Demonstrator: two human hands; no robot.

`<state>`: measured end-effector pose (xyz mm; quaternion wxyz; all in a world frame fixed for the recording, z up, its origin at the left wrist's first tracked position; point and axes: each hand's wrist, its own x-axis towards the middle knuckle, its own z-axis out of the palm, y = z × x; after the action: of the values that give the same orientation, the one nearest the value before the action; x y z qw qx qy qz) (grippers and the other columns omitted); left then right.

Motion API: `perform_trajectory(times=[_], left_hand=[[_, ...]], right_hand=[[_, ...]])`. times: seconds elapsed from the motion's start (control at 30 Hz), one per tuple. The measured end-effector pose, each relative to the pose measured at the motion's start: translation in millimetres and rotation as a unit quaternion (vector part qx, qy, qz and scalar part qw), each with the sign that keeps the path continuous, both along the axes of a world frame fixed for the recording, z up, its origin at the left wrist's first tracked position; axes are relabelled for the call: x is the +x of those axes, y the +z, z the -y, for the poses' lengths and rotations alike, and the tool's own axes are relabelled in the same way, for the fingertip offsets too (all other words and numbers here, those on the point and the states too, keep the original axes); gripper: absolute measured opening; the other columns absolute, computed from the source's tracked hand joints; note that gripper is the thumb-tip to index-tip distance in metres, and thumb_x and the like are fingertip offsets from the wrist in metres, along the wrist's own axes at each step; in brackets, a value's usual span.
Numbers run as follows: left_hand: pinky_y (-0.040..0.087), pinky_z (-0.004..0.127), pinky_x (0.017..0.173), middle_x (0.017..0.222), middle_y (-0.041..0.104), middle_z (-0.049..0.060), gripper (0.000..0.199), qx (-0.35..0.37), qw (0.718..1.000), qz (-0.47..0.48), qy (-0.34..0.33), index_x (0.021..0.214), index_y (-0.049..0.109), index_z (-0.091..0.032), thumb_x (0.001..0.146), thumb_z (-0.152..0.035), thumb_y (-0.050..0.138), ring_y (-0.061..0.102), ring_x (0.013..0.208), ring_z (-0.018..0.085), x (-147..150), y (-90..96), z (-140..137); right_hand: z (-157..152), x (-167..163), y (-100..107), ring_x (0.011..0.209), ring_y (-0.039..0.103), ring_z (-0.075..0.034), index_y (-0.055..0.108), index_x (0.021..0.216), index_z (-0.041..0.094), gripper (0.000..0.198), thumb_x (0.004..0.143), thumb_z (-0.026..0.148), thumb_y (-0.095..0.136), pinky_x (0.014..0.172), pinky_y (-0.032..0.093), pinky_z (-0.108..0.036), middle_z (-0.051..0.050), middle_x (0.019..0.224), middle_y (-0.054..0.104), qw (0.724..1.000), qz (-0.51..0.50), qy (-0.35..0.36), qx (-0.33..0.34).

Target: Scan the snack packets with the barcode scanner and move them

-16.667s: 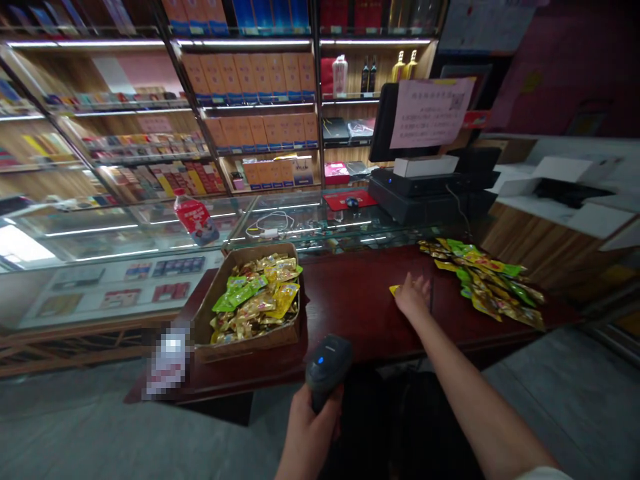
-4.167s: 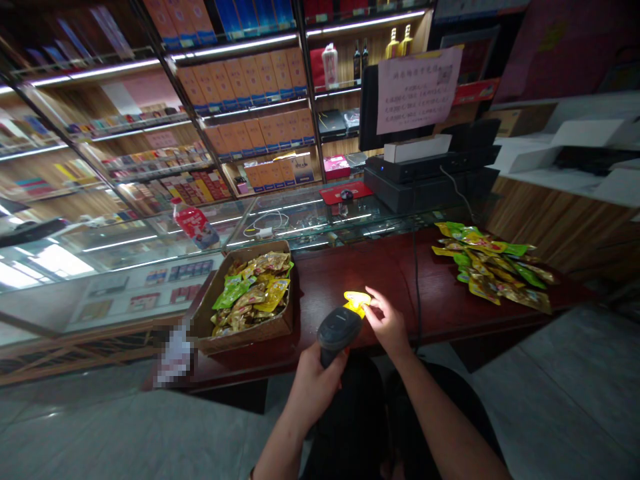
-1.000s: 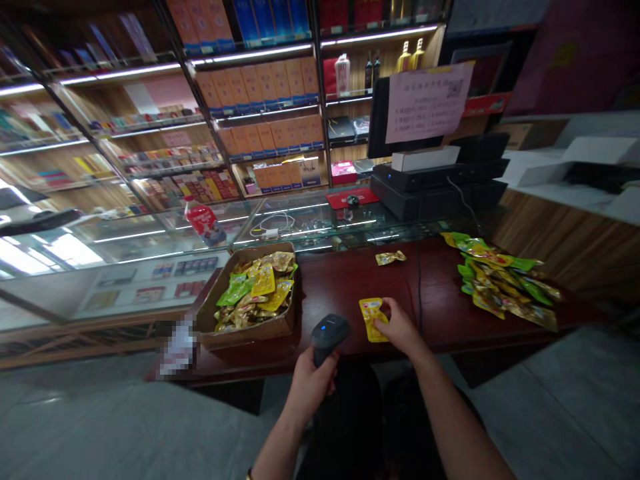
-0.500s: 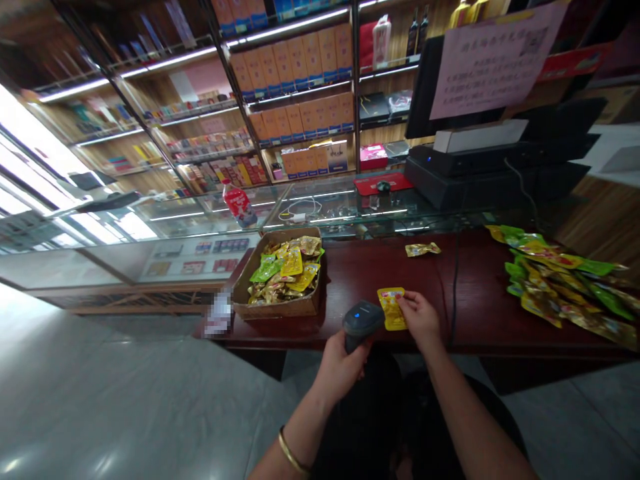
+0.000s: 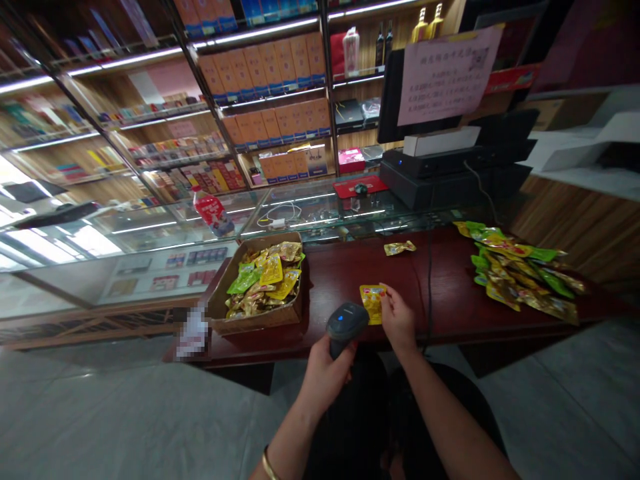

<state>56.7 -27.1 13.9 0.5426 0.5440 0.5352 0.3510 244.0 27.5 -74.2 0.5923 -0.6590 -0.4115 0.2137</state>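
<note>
Compared with a few seconds ago, a gold packet (image 5: 399, 248) is now lying alone on the table (image 5: 333, 273), and one more yellow packet (image 5: 271, 269) is topping the heap in the box (image 5: 263, 325). Thumb and fingertips of the right hand (image 5: 397, 317) are pinching a yellow pouch (image 5: 371, 305) by its right edge, holding it at or just over the table; I'm not able to tell whether it's touching the wood. The left hand (image 5: 327, 367) is gripping the scanner (image 5: 347, 320) by its handle, the head reaching the pouch's left edge, contact unclear. Bright light was falling on a packet then; now only a blue light is glowing on the scanner. To my eye, packets are being handled singly, and this pouch isn't being lit. Farther out, the gold packet is sitting beyond the pouch, the box is standing left, and a loose pile (image 5: 520, 272) is spreading rightward, looking unchanged.
</note>
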Motion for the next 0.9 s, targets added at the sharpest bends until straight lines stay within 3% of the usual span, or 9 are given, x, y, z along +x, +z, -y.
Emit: perform_trajectory(times=[0.13, 0.3, 0.53, 0.63, 0.73, 0.8, 0.9], left_hand=[[0.035, 0.019, 0.037, 0.046, 0.051, -0.005, 0.030, 0.000, 1.000, -0.001, 0.004, 0.069, 0.053, -0.019, 0.075, -0.044, 0.069, 0.048, 0.036, 0.010, 0.3, 4.5, -0.2], [0.036, 0.019, 0.039, 0.046, 0.052, -0.004, 0.029, 0.005, 1.000, 0.000, 0.001, 0.068, 0.054, -0.019, 0.076, -0.044, 0.067, 0.048, 0.037, 0.010, -0.6, 6.0, -0.1], [0.034, 0.019, 0.038, 0.042, 0.051, -0.004, 0.031, 0.010, 1.000, -0.003, 0.002, 0.064, 0.052, -0.020, 0.076, -0.044, 0.067, 0.046, 0.036, 0.009, 2.1, 6.8, -1.1], [0.034, 0.019, 0.037, 0.042, 0.051, -0.005, 0.034, -0.004, 1.000, 0.004, 0.012, 0.064, 0.051, -0.020, 0.076, -0.048, 0.068, 0.046, 0.034, 0.009, -0.1, -6.8, -9.3], [0.033, 0.019, 0.034, 0.042, 0.050, -0.006, 0.037, -0.028, 0.999, 0.012, 0.035, 0.066, 0.050, -0.020, 0.075, -0.052, 0.068, 0.045, 0.032, 0.009, -9.1, -29.9, -22.2], [0.033, 0.019, 0.033, 0.042, 0.050, -0.006, 0.038, -0.038, 0.998, 0.015, 0.048, 0.067, 0.050, -0.020, 0.075, -0.053, 0.068, 0.044, 0.031, 0.009, -17.1, -45.1, -30.7], [0.035, 0.020, 0.032, 0.043, 0.052, -0.006, 0.037, -0.057, 0.997, 0.027, 0.051, 0.067, 0.050, -0.021, 0.076, -0.052, 0.067, 0.046, 0.031, 0.010, -26.4, -61.0, -39.3]], right_hand=[[2.6, -5.8, 4.5, 0.092, 0.076, -0.024, 0.064, 0.131, 0.022, 0.050, 0.096, 0.048, 0.040, 0.080, 0.059, -0.032, -0.009, 0.109, 0.078, 0.997, 0.074, 0.018, -0.010], [3.9, -9.3, 9.8, 0.102, 0.073, -0.028, 0.070, 0.123, 0.020, 0.049, 0.095, 0.046, 0.040, 0.087, 0.058, -0.036, -0.012, 0.115, 0.076, 0.995, 0.099, -0.017, -0.023], [4.1, -10.4, 6.0, 0.093, 0.075, -0.024, 0.066, 0.127, 0.021, 0.049, 0.093, 0.051, 0.046, 0.077, 0.060, -0.032, -0.009, 0.106, 0.078, 0.999, -0.004, 0.036, 0.014], [-2.0, -3.9, -4.0, 0.091, 0.075, -0.025, 0.065, 0.122, 0.018, 0.053, 0.087, 0.055, 0.053, 0.075, 0.060, -0.033, -0.011, 0.106, 0.078, 0.993, -0.116, 0.028, 0.022], [-11.8, 4.0, -6.9, 0.082, 0.075, -0.025, 0.065, 0.110, 0.017, 0.052, 0.075, 0.056, 0.061, 0.068, 0.059, -0.032, -0.009, 0.095, 0.078, 0.974, -0.220, -0.045, 0.026], [-24.1, 0.5, 2.1, 0.076, 0.073, -0.024, 0.065, 0.101, 0.019, 0.046, 0.071, 0.053, 0.065, 0.064, 0.058, -0.031, -0.005, 0.087, 0.077, 0.958, -0.271, -0.079, 0.043], [-60.0, -30.9, 34.6, 0.073, 0.071, -0.021, 0.064, 0.094, 0.021, 0.035, 0.070, 0.045, 0.069, 0.064, 0.056, -0.029, -0.001, 0.081, 0.075, 0.937, -0.338, -0.019, 0.087]])
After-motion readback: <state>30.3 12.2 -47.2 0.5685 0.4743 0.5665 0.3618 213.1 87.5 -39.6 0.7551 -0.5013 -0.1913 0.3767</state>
